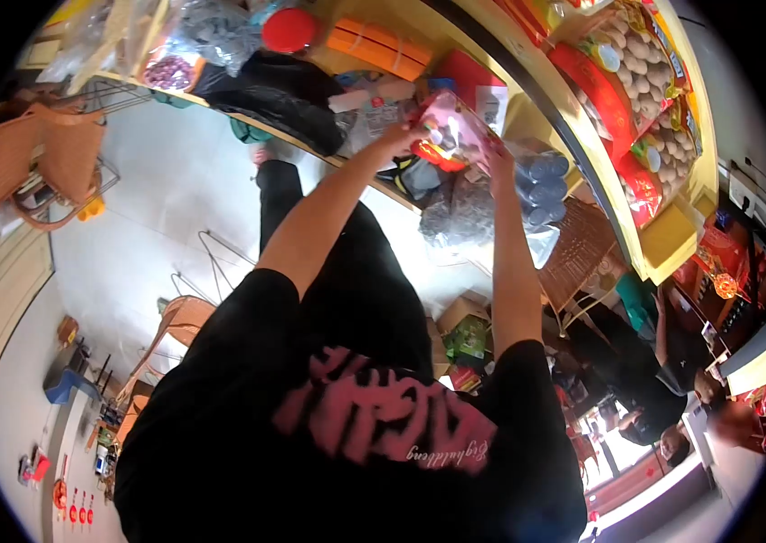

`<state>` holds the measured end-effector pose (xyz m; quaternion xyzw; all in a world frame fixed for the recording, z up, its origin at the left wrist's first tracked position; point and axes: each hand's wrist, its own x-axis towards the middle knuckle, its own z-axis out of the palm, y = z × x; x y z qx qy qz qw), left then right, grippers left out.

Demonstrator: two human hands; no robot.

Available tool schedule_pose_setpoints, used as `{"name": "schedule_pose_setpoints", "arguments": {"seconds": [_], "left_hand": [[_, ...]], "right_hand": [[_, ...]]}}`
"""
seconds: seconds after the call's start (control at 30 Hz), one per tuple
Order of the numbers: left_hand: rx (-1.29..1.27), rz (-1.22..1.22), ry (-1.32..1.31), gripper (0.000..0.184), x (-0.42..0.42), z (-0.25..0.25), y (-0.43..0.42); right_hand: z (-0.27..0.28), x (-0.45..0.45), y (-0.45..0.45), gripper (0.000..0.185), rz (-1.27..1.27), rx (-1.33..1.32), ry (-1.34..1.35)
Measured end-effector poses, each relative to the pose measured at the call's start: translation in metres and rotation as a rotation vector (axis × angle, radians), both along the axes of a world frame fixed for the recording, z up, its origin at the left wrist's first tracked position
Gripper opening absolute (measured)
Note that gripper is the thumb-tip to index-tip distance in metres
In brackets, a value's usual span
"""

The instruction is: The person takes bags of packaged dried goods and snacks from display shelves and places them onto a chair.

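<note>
Pink package (458,127) in fingers (497,159) — contents unclear

This looks like a small shop that sells snacks. Big shiny red packs (586,90) with clear windows, full of round brown things, fill a yellow stand (672,240). A yellow shelf (333,20) is crowded with an orange box (378,50), a black plastic bag (279,95) and clear bags (215,32). Woven chairs (39,154) stand on the pale floor (152,199). Red decorations (73,509) hang on a wall, and other people (623,389) are near.
</note>
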<state>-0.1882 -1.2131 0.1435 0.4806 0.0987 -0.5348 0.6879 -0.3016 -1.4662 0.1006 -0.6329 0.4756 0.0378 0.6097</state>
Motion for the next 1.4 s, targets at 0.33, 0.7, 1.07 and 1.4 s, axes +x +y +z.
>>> {"name": "schedule_pose_setpoints", "arguments": {"seconds": [0.33,0.7,1.07,1.4], "left_hand": [[0.18,-0.094,-0.332,0.04,-0.041,-0.063,0.03],[0.43,-0.287,0.195,0.024,-0.102,-0.055,0.182],[0.397,-0.335,-0.142,0.038,0.0,-0.003,0.188],[0.296,-0.514,-0.145,0.033,-0.028,0.068,0.115]], "right_hand": [[-0.108,-0.025,-0.021,0.034,0.02,-0.499,0.273],[0.059,-0.045,0.044,0.045,0.184,-0.616,0.299],[0.144,-0.108,0.051,0.019,-0.112,-0.335,-0.48],[0.356,-0.014,-0.049,0.029,-0.273,-0.86,-0.675]]}}
